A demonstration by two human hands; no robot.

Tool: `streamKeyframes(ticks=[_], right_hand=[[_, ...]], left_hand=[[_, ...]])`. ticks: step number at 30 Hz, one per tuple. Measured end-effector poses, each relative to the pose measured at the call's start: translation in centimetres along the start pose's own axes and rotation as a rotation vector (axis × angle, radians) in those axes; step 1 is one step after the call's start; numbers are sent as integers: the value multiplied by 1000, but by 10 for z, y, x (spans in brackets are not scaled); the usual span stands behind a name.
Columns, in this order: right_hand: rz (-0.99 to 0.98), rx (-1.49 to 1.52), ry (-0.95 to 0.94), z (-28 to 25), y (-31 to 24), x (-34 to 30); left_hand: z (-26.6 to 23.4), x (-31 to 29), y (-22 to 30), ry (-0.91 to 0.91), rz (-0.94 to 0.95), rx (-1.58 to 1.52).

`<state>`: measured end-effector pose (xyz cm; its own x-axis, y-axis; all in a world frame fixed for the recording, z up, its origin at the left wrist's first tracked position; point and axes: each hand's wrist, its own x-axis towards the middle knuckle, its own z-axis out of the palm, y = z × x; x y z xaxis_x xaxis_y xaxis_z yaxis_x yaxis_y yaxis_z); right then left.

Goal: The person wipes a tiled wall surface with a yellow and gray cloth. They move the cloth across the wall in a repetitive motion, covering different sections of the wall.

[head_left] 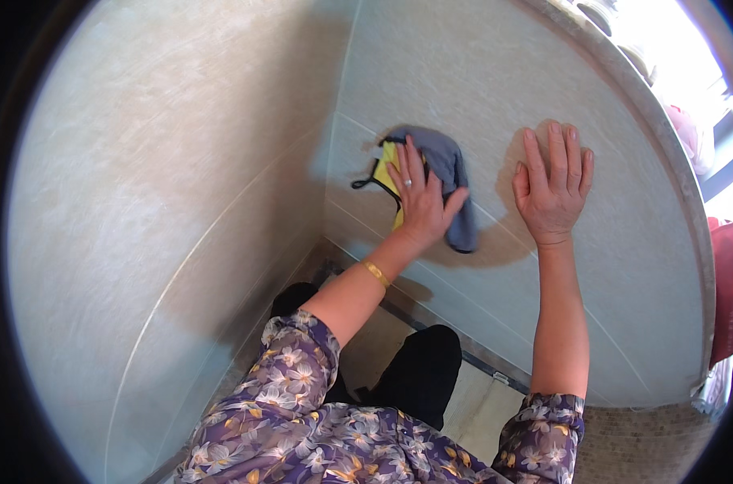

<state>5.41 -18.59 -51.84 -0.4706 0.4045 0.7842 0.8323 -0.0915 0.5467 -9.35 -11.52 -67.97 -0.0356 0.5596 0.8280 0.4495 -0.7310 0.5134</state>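
Observation:
My left hand (419,198) presses a grey and yellow cleaning cloth (457,181) against the tiled wall (487,97) in front of me. Its fingers lie stretched over the cloth, with the thumb apart to the right. The cloth has black edging and a small black loop at its left end; its yellow part is folded and partly hidden under my fingers. To the right, my right hand (553,194) rests flat on the same wall with its fingers spread, holding nothing.
Another tiled wall (181,161) meets this one at a corner on the left. A stone ledge (665,121) bounds the wall on the right, with a red item (728,282) beyond it. Below, my black-trousered legs stand near a dark floor strip (479,363).

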Motion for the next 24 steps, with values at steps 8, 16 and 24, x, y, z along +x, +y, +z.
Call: streamKeyframes(ticks=[8, 16, 24], right_hand=[[-17, 18, 37, 3, -10, 11], [-13, -37, 24, -2, -1, 5], [-17, -36, 54, -2, 1, 9]], left_hand=[[37, -51, -105, 327, -422, -100], [2, -29, -73, -42, 295, 98], [13, -17, -45, 254, -180, -219]])
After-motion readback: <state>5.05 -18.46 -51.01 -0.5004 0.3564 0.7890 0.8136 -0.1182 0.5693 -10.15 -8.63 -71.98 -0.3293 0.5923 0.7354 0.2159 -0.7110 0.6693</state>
